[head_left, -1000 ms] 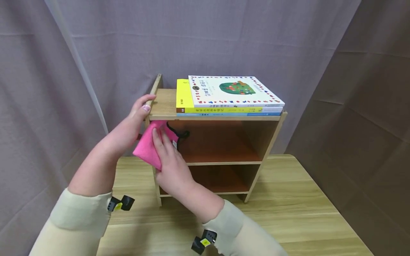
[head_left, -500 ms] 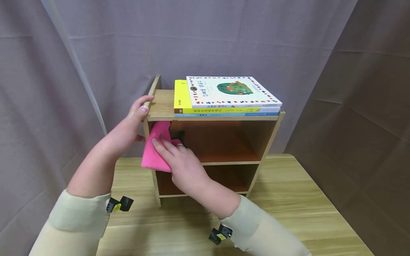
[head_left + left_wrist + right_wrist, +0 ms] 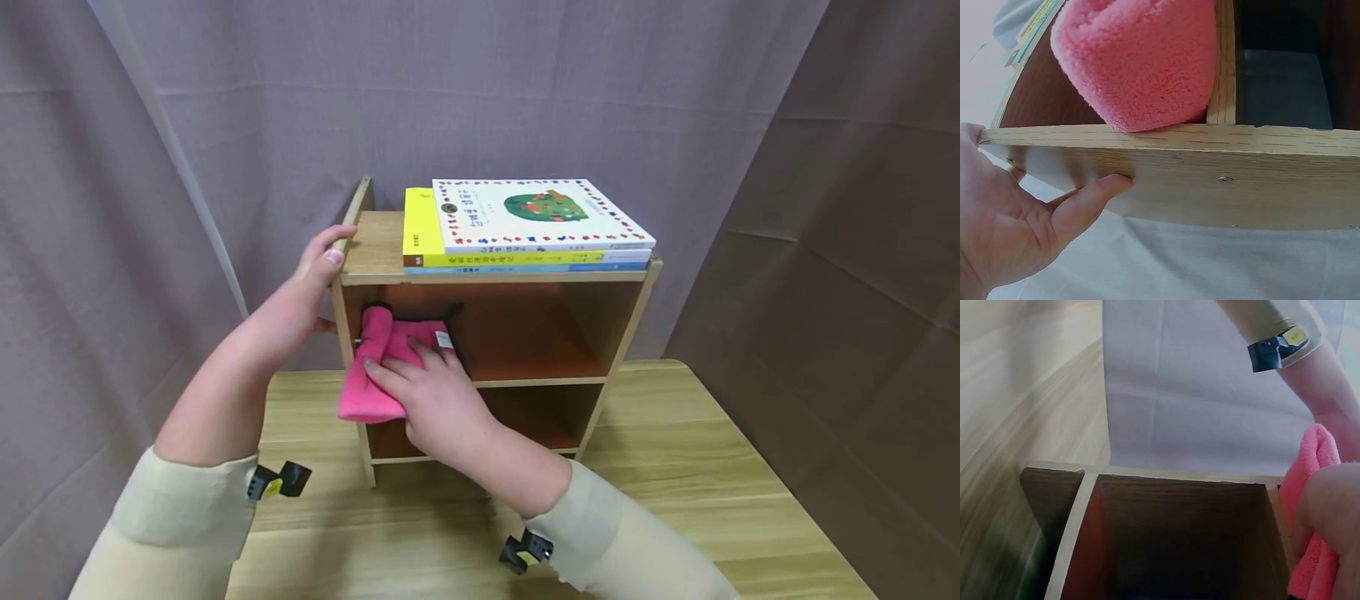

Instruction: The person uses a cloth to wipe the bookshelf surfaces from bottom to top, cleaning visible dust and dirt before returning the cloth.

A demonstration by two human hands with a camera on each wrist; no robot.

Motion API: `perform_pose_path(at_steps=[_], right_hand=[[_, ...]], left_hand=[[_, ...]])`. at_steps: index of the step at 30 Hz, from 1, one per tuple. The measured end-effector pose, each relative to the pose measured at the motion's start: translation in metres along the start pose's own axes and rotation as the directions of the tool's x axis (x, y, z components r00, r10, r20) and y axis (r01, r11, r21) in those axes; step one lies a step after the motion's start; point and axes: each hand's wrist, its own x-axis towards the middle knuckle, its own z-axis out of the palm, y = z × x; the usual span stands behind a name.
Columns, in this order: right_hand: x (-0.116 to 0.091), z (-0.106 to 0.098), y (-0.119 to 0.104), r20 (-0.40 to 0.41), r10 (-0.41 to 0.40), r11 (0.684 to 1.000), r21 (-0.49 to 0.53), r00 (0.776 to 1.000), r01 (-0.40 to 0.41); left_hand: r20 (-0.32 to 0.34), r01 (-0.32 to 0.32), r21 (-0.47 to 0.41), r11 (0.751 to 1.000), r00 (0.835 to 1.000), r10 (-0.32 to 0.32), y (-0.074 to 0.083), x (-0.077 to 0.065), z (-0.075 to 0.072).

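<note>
A small wooden bookshelf [image 3: 487, 277] stands on the table. My left hand [image 3: 303, 287] grips the upper part of its left side panel, a finger over the top edge. Seen from the left wrist, other fingers of that hand [image 3: 1029, 231] lie along the panel's outer face. In my right hand [image 3: 442, 400] I hold a pink plush cloth [image 3: 408, 337] with black edging and a white label. It lies folded at the left end of the upper compartment, a corner hanging past the front. The left wrist view shows the cloth [image 3: 1141, 62] against the panel's front edge. My right thumb is hidden in the head view.
Several thin picture books [image 3: 525, 225] lie stacked on the shelf's top, a white one uppermost above a yellow one. Below the upper compartment is a middle board [image 3: 540, 383] and a lower compartment. Grey curtains [image 3: 487, 92] hang behind the wood-grain table [image 3: 675, 467].
My right hand has moved the cloth right and down, from the side panel's upper front edge into the compartment; more of the cloth lies spread there. My left hand keeps its place on the panel.
</note>
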Motion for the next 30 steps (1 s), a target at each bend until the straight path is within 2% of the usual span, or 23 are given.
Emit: perform_pose_path(at_steps=[5,17,22,30], right_hand=[[-0.001,0.0,0.001,-0.009,-0.008,1.0,-0.013,1.0,0.007],[-0.002,0.006,0.011,-0.117,-0.056,0.998,-0.01,0.992,0.056],[-0.005,0.005,0.02,-0.163,-0.113,0.993,0.011,0.98,0.116],[-0.01,-0.001,0.035,-0.235,-0.208,0.975,0.032,0.95,0.221]], left_hand=[[0.0,-0.004,-0.002,1.0,1.0,0.004,0.001,0.001,0.0],[-0.005,0.003,0.01,1.0,1.0,-0.003,0.003,-0.001,0.001],[-0.005,0.001,0.009,1.0,1.0,-0.001,0.002,-0.002,0.001],[-0.006,0.003,-0.014,1.0,1.0,-0.003,0.002,-0.002,0.0]])
